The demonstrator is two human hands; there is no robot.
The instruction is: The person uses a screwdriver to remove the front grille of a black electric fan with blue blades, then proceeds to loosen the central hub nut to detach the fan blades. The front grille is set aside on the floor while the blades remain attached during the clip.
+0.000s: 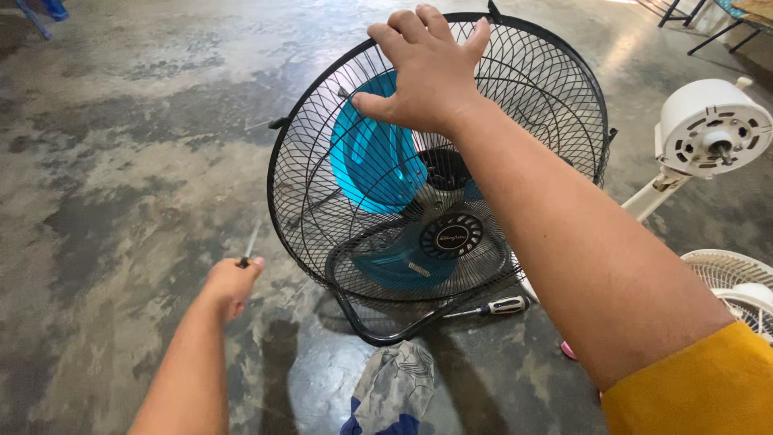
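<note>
Right hand point(427, 72): fingers spread, palm pressed on the upper wire guard of a black floor fan point(439, 173) with blue blades point(374, 161). Left hand point(232, 283): closed around a thin screwdriver point(250, 244), well left of the fan. Second screwdriver point(495, 306) lies below the right forearm, beside a crumpled rag point(394, 387). White fan motor point(708, 129) stands right of the arm.

Tool in left hand point(232, 283): thin metal shaft, handle hidden inside the closed fingers.
Blue fan blades point(378, 165): partly covered by the right hand point(427, 71).
White fan grille point(737, 283): cut off, right edge.
Grey cloth point(394, 388): cut off, bottom edge.
</note>
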